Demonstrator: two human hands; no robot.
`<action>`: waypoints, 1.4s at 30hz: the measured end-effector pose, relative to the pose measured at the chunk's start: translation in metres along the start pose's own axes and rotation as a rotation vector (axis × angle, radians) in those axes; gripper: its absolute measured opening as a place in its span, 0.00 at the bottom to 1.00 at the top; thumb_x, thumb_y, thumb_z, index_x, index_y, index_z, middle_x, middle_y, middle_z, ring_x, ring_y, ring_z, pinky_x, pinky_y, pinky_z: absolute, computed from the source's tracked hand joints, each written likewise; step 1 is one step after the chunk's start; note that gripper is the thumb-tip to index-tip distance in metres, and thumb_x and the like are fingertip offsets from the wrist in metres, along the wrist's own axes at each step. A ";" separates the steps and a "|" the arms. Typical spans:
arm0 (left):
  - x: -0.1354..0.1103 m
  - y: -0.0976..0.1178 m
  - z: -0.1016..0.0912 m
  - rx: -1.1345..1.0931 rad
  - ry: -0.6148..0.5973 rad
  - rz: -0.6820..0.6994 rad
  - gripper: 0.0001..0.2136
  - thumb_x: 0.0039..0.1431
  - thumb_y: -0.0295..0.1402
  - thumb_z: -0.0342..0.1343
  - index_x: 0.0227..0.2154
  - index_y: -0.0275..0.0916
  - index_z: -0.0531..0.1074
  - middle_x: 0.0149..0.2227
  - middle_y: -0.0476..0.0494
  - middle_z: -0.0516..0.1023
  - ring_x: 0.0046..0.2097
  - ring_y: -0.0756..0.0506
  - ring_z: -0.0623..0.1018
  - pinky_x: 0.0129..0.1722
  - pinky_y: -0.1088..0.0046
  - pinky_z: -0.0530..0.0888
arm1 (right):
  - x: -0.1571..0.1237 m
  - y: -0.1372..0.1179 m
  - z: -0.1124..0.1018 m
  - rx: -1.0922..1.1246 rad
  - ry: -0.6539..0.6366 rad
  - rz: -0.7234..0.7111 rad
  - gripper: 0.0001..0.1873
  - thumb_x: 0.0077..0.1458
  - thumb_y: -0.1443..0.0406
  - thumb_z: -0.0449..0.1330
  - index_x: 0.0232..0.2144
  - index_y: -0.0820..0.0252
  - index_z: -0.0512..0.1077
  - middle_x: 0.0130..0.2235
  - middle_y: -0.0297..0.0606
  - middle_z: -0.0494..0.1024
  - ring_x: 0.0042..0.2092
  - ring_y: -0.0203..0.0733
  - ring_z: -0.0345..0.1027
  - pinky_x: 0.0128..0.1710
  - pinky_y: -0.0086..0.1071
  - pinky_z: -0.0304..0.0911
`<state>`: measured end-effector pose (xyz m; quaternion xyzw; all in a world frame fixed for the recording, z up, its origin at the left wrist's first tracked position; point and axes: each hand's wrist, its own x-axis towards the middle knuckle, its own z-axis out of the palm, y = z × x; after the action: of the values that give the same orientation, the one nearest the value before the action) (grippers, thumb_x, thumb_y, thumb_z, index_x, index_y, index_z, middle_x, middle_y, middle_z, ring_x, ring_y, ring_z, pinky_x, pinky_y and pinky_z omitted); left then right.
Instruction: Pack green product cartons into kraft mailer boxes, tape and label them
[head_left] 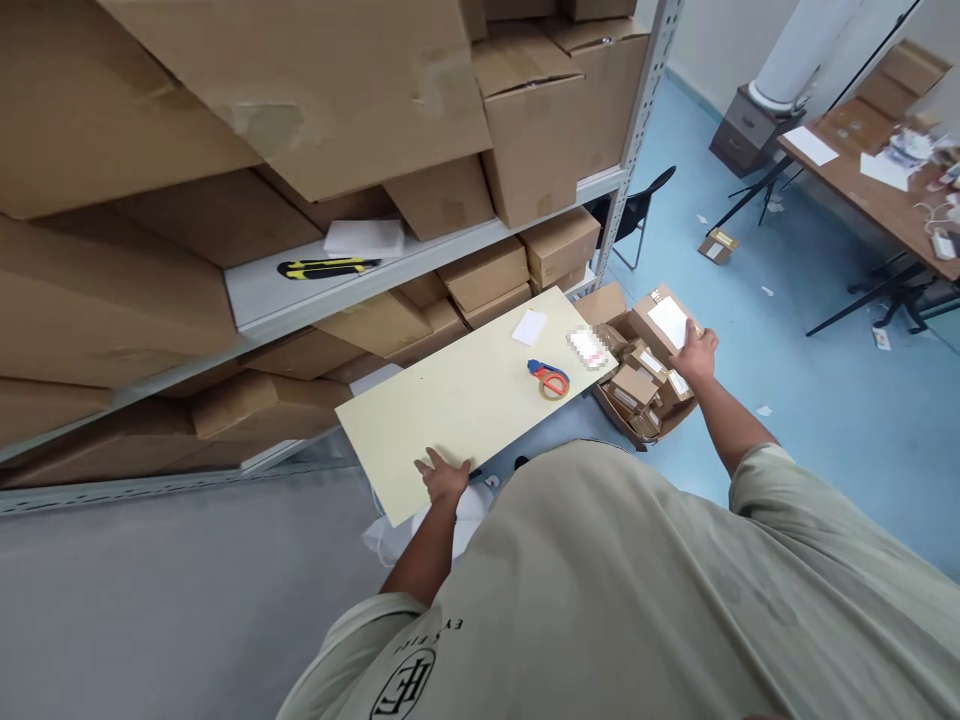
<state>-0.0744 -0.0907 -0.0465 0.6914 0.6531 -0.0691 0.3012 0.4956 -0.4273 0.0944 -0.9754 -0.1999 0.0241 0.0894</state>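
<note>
My left hand [444, 477] lies flat with spread fingers on the near edge of a narrow cream tabletop [450, 400]. At the far right, my right hand [697, 352] grips a small cardboard box [660, 312] with a white label on top. That box is over an open carton [637, 432] filled with several smaller labelled boxes [634, 386]. A blue and red tape dispenser [551, 380] with a roll of tape rests on the tabletop. Beyond it lie a white slip of paper [529, 327] and a blurred-out white item [589, 347].
Metal shelving [420, 268] stacked with large cartons [360, 90] runs along the far side. A yellow and black utility knife [328, 268] lies on one shelf. To the right are a black chair [645, 210], a brown desk [877, 190] and a small box [718, 247] on the blue floor.
</note>
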 end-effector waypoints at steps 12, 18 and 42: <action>-0.076 0.157 0.100 -0.040 0.003 0.549 0.53 0.67 0.46 0.65 0.84 0.28 0.44 0.85 0.14 0.35 0.85 0.19 0.48 0.79 0.39 0.61 | 0.024 0.090 -0.009 0.086 -0.027 -0.011 0.61 0.54 0.54 0.74 0.81 0.56 0.50 0.74 0.62 0.53 0.74 0.75 0.47 0.70 0.63 0.63; -0.094 0.207 0.119 -0.013 -0.057 0.682 0.54 0.67 0.45 0.66 0.85 0.31 0.40 0.85 0.14 0.33 0.85 0.20 0.48 0.79 0.39 0.62 | 0.027 0.116 -0.014 0.131 -0.038 -0.004 0.63 0.55 0.52 0.76 0.82 0.56 0.49 0.74 0.63 0.52 0.76 0.76 0.45 0.68 0.64 0.67; -0.077 0.309 0.141 0.213 -0.344 1.131 0.52 0.72 0.49 0.62 0.85 0.34 0.39 0.86 0.20 0.37 0.85 0.23 0.50 0.78 0.40 0.64 | -0.022 0.159 -0.028 0.197 -0.024 0.102 0.67 0.55 0.50 0.80 0.84 0.51 0.48 0.80 0.58 0.48 0.81 0.75 0.40 0.77 0.71 0.57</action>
<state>0.2494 -0.2181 -0.0218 0.9369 0.1152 -0.0740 0.3217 0.5387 -0.5849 0.0926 -0.9705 -0.1476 0.0599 0.1812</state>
